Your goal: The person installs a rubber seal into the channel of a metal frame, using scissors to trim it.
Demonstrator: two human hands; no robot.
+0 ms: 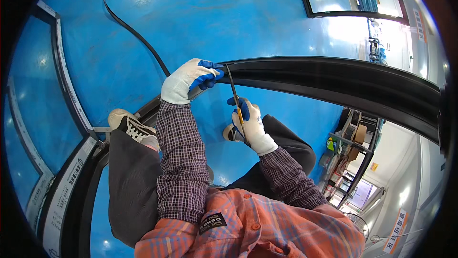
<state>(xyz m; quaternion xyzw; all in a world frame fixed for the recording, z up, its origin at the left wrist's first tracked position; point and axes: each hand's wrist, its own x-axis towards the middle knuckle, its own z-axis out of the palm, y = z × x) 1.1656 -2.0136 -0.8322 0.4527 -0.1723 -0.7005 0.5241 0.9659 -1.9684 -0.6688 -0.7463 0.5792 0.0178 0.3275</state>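
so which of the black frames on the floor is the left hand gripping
The big dark frame running off to the right; the left hand clamps its near end. The other frames, at far left and top right, lie untouched.

This is a factory or workshop floor. The glossy blue coated floor (pixel 200 15) reflects overhead lights, long black framed panels (pixel 62 91) lie flat on it, and a metal storage rack (pixel 350 155) stacked with rolls and supplies stands at the right edge, beside hanging yellow signs (pixel 397 232).
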